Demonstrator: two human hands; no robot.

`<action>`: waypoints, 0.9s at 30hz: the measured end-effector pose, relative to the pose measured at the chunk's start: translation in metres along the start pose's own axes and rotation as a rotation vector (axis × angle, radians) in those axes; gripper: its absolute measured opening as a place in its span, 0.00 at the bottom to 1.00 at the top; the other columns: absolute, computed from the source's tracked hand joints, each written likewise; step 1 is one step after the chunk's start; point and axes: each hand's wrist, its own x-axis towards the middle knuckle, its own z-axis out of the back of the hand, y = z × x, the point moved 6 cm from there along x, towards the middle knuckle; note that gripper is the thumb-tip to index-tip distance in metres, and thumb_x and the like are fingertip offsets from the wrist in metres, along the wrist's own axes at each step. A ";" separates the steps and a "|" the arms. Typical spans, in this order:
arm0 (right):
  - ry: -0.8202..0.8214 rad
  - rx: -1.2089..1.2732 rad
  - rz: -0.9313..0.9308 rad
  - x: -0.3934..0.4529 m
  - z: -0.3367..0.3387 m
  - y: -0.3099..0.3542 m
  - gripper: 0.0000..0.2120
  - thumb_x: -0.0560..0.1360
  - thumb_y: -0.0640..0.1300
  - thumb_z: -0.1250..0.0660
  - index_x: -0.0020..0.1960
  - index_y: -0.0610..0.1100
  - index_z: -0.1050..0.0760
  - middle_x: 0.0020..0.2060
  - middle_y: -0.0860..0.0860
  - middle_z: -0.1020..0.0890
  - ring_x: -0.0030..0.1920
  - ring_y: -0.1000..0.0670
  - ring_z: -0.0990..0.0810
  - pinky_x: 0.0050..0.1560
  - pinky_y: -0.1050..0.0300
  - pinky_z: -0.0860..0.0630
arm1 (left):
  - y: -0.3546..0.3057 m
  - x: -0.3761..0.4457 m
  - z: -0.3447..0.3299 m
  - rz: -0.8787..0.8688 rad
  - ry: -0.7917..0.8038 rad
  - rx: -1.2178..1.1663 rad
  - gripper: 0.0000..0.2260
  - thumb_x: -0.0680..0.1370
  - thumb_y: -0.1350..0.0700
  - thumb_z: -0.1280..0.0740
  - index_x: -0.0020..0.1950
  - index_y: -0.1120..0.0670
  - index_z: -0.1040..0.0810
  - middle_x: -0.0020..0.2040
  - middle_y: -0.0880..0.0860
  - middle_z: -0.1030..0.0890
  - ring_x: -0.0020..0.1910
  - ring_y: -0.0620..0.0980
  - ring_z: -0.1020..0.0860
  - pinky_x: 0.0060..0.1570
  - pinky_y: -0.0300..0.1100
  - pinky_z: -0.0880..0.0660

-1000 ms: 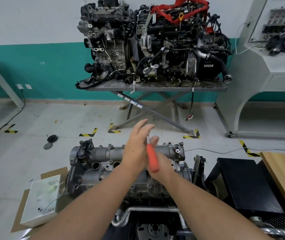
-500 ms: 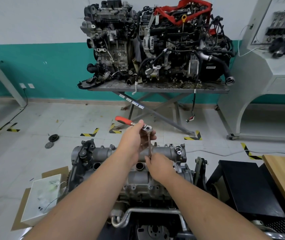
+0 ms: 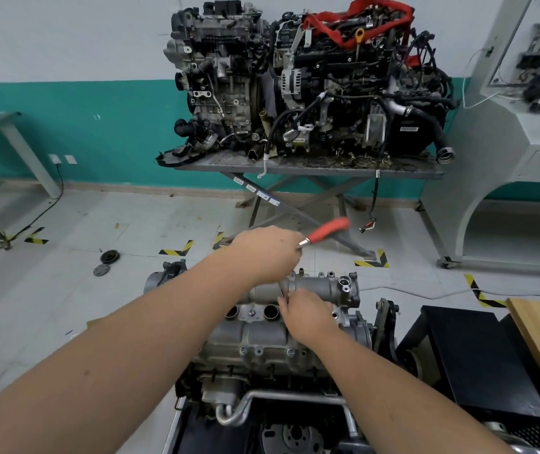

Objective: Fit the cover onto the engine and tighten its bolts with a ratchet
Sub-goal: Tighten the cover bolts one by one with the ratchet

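Engines, dark and cable-wrapped (image 3: 311, 83), crowd a grey metal desk (image 3: 308, 165) at upper centre, above the grey cast-aluminium cover (image 3: 262, 335) seated on the engine at lower centre. Left hand (image 3: 267, 253) grips the orange-handled ratchet (image 3: 326, 231) at its head, hiding it; right hand (image 3: 308, 314) fingers pinch its thin extension over the cover.

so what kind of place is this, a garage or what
Most likely an auto-mechanics training workshop. Two stripped engines sit on a metal stand, another engine is being worked on with a ratchet, and hazard tape marks the tiled floor.
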 end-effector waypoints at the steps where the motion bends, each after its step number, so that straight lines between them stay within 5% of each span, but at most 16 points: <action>1: 0.001 0.012 -0.013 -0.001 0.000 -0.001 0.18 0.83 0.54 0.47 0.39 0.48 0.30 0.34 0.50 0.27 0.45 0.42 0.20 0.49 0.49 0.23 | -0.007 -0.003 -0.001 -0.099 -0.067 0.163 0.07 0.83 0.54 0.42 0.56 0.48 0.25 0.42 0.48 0.22 0.39 0.49 0.22 0.43 0.45 0.25; 4: -0.073 0.124 -0.039 -0.003 0.003 -0.010 0.17 0.83 0.51 0.46 0.51 0.42 0.23 0.45 0.45 0.19 0.51 0.41 0.19 0.50 0.54 0.25 | -0.030 -0.029 -0.007 -0.423 -0.539 0.369 0.02 0.77 0.54 0.30 0.49 0.47 0.19 0.46 0.49 0.20 0.48 0.52 0.20 0.53 0.49 0.27; 6: -0.078 0.283 -0.058 -0.005 0.003 -0.014 0.15 0.83 0.48 0.43 0.58 0.42 0.22 0.52 0.45 0.18 0.54 0.42 0.20 0.57 0.50 0.24 | -0.026 -0.042 -0.016 -0.391 -0.775 0.182 0.11 0.77 0.45 0.33 0.45 0.50 0.16 0.53 0.52 0.17 0.53 0.54 0.19 0.53 0.50 0.25; 10: 0.034 0.315 -0.126 -0.002 0.001 -0.012 0.18 0.82 0.52 0.46 0.49 0.44 0.22 0.43 0.48 0.17 0.48 0.44 0.19 0.53 0.49 0.23 | -0.010 -0.036 -0.043 -0.039 -0.588 -0.949 0.21 0.79 0.38 0.42 0.64 0.48 0.22 0.67 0.41 0.26 0.63 0.43 0.25 0.65 0.52 0.27; 13: 0.003 0.112 -0.087 0.000 0.004 -0.010 0.16 0.81 0.47 0.46 0.47 0.42 0.22 0.45 0.43 0.16 0.44 0.41 0.19 0.45 0.50 0.24 | -0.012 -0.032 -0.058 0.211 -0.578 -1.442 0.15 0.85 0.44 0.47 0.63 0.43 0.23 0.58 0.41 0.18 0.55 0.41 0.19 0.63 0.50 0.25; 16: -0.004 0.076 -0.081 0.001 0.002 -0.013 0.17 0.81 0.47 0.43 0.36 0.45 0.27 0.39 0.44 0.17 0.36 0.45 0.24 0.38 0.55 0.28 | -0.010 -0.027 -0.066 0.442 -0.478 -1.873 0.18 0.86 0.44 0.46 0.51 0.51 0.20 0.43 0.51 0.13 0.40 0.47 0.17 0.53 0.49 0.23; 23: -0.008 -0.002 -0.091 0.000 0.002 -0.009 0.22 0.83 0.56 0.45 0.35 0.45 0.28 0.34 0.47 0.21 0.37 0.45 0.21 0.38 0.56 0.28 | 0.006 -0.022 -0.044 0.418 -0.182 -1.620 0.11 0.85 0.50 0.43 0.48 0.54 0.26 0.32 0.52 0.17 0.34 0.51 0.18 0.46 0.47 0.22; 27: -0.004 -0.010 -0.069 -0.004 0.004 -0.005 0.20 0.83 0.55 0.45 0.40 0.45 0.26 0.40 0.44 0.18 0.43 0.42 0.18 0.41 0.54 0.26 | 0.003 -0.021 -0.039 0.364 -0.044 -1.415 0.08 0.83 0.51 0.44 0.52 0.53 0.28 0.33 0.52 0.17 0.34 0.51 0.18 0.57 0.54 0.23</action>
